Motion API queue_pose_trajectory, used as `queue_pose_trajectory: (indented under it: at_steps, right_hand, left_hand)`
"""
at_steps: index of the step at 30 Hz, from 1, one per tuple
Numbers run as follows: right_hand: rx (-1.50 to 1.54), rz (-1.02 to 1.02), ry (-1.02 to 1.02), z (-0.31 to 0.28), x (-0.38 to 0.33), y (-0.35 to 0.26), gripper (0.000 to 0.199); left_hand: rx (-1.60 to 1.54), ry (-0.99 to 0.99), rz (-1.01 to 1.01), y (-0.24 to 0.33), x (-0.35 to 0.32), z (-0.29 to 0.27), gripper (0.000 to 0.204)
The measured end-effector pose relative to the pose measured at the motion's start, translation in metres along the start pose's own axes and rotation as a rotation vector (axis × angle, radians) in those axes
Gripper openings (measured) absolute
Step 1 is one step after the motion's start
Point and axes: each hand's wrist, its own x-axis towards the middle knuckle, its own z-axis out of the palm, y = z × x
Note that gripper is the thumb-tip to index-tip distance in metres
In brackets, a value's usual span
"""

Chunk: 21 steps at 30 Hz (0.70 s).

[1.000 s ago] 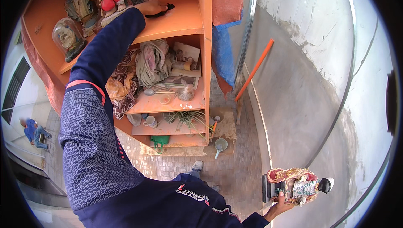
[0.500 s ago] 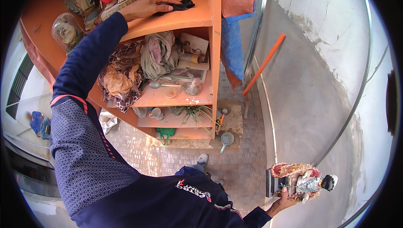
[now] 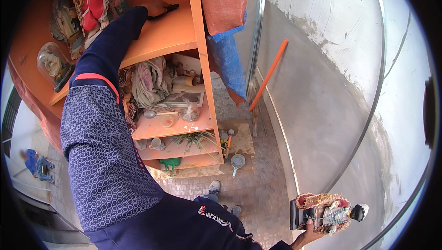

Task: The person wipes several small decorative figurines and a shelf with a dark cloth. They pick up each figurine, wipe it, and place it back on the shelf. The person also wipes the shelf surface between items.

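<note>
On the orange top shelf [image 3: 168, 35], my left hand [image 3: 155, 7] reaches deep inside and presses a dark cloth [image 3: 168, 10] against the board. Its fingers are bent over the cloth and partly hidden. Low on the right, my right hand [image 3: 309, 236] grips a statuette [image 3: 334, 215] with a black base, a trimmed red-and-gold robe and a white cap, tipped on its side. Left of my left arm stand a figure in red clothing [image 3: 88, 1], other statuettes and a figure under a clear dome [image 3: 53, 63].
Lower shelves hold crumpled cloth [image 3: 152, 82], a framed picture [image 3: 186, 99], a plastic bag [image 3: 190, 112], a mug [image 3: 157, 144] and a green bag [image 3: 170, 164]. A pan [image 3: 238, 161] lies on the floor. An orange pole [image 3: 269, 75] leans by the wall. A person [image 3: 37, 163] is far left.
My left hand has pushed the cloth deeper toward the back of the top shelf. The view has shifted, so the cabinet sits further left. The statuette stays in my right hand.
</note>
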Motion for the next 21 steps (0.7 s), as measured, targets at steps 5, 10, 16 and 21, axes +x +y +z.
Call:
queue_pose_trajectory:
  at_steps: [5, 10, 16, 21]
  right_hand:
    - [0.015, -0.06, 0.094, -0.004, -0.022, -0.019, 0.098]
    - [0.032, 0.011, 0.143, 0.001, -0.027, -0.004, 0.081]
    - [0.077, -0.074, 0.049, 0.018, -0.012, 0.013, 0.084]
    - [0.23, -0.157, -0.008, 0.045, 0.008, 0.0, 0.084]
  left_hand:
    - [0.022, -0.167, -0.188, 0.002, 0.088, 0.033, 0.044]
    - [-0.127, 0.201, 0.052, 0.025, 0.089, 0.035, 0.043]
    - [-0.359, 0.062, 0.116, 0.063, 0.012, -0.014, 0.04]
    - [-0.599, 0.092, 0.291, 0.108, -0.085, -0.041, 0.031]
